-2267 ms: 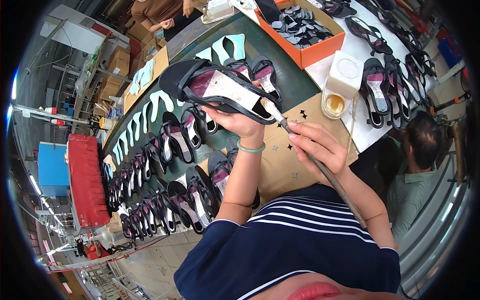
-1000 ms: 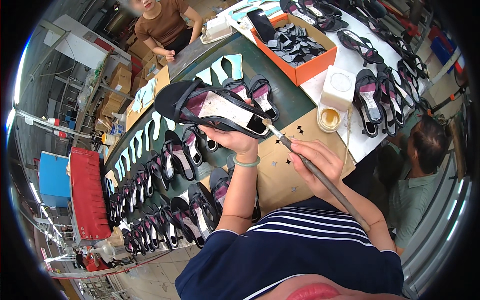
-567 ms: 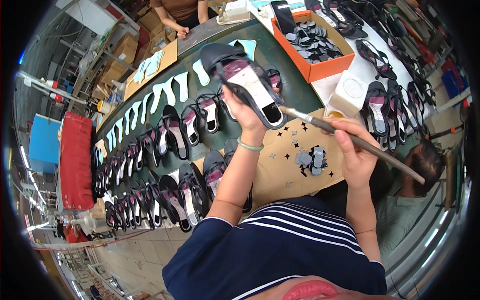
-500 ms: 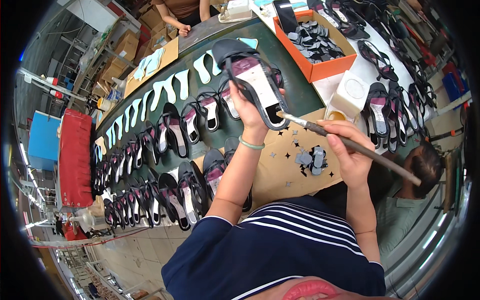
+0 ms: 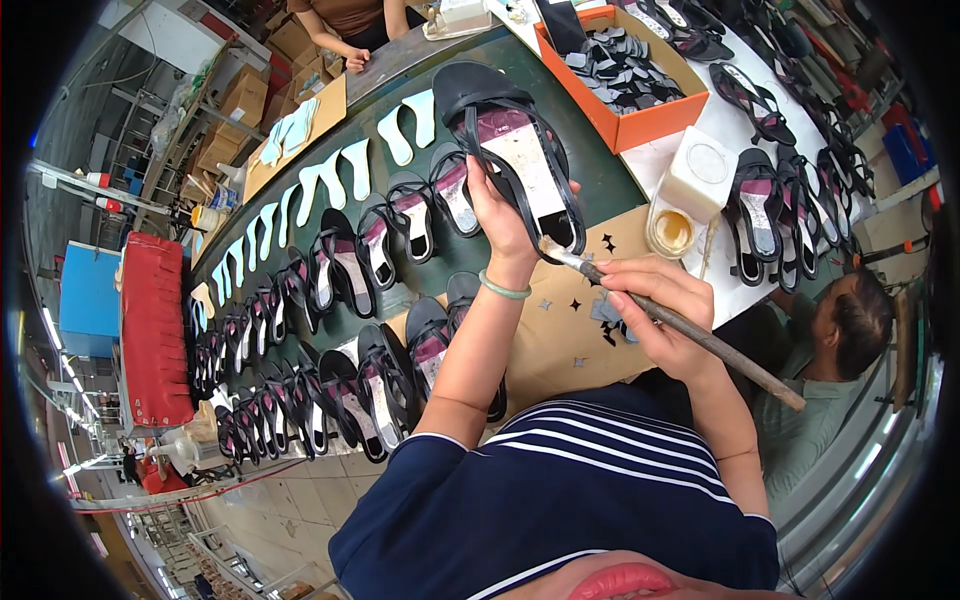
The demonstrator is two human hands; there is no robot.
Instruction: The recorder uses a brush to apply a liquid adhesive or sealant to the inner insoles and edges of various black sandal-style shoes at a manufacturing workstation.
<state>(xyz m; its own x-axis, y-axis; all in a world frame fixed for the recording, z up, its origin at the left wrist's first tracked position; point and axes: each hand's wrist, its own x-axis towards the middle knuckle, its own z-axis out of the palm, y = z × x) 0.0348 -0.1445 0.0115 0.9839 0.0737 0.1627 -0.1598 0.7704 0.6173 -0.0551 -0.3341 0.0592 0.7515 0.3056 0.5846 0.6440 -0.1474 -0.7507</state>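
Beyond, orange bin [image 5: 640, 125] holds dark pieces [image 5: 618, 70]; glue tub [image 5: 672, 232] open.

A: We have 1 view here, from the left of 2 fisheye cameras worn on the person's head. Where does it face?

B: We look steeply down past the striped shirt [image 5: 560, 490] onto the green table [image 5: 610, 190], upright and unmirrored, so our left is the person's left.

A: How near are we?

B: Close. The left hand [image 5: 505, 215] and right hand [image 5: 655, 310] sit near the middle, with the forearms rising from the lower edge.

A: And the rim?

B: Straight edges bend there; the rows of sandals [image 5: 300, 340] curve away to our left, and a black ring surrounds the circular picture. With only 1 view, we can name no shared part.
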